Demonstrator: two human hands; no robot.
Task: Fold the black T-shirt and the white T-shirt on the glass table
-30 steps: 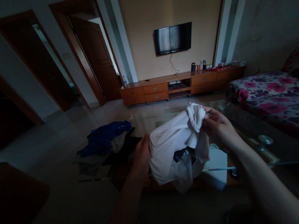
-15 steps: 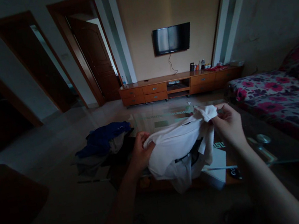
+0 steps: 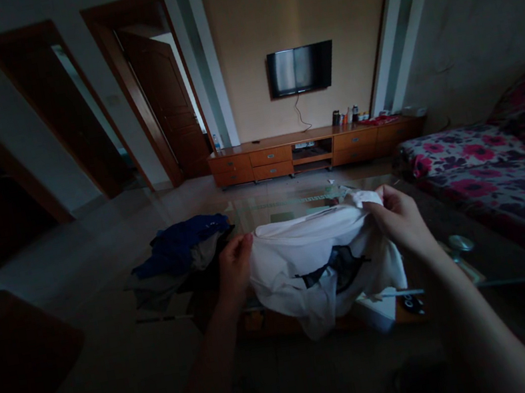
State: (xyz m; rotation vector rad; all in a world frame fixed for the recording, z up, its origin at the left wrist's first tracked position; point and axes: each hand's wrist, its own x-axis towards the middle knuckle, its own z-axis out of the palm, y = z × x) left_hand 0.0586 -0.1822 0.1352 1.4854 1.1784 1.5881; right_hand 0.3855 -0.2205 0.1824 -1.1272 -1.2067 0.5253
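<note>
A white garment [image 3: 282, 247], its exact kind unclear, is stretched between my two hands above a glass-topped coffee table [image 3: 519, 266]. My left hand [image 3: 236, 262] pinches its left upper edge. Gathered cloth at the upper right corner is gripped by my right hand [image 3: 396, 207]. The lower part of the white cloth hangs down over the table's near side. A black, partly sheer piece [image 3: 341, 267] shows in the middle of the white cloth; whether it is attached cannot be seen. Left of my left hand lies a heap of clothes with a blue garment [image 3: 184, 241] on top.
A pale box [image 3: 379, 315] sits at the table's near side, partly under the cloth. Right of my right hand is a round glass object [image 3: 461, 243]. A flowered sofa [image 3: 483, 178] stands at right. Beyond are a long wooden TV cabinet [image 3: 270, 154] and a wall television [image 3: 302, 69].
The white garment has been spread wider and flatter, uncovering more of the black piece. My left hand has shifted slightly left, while my right hand has barely moved.
</note>
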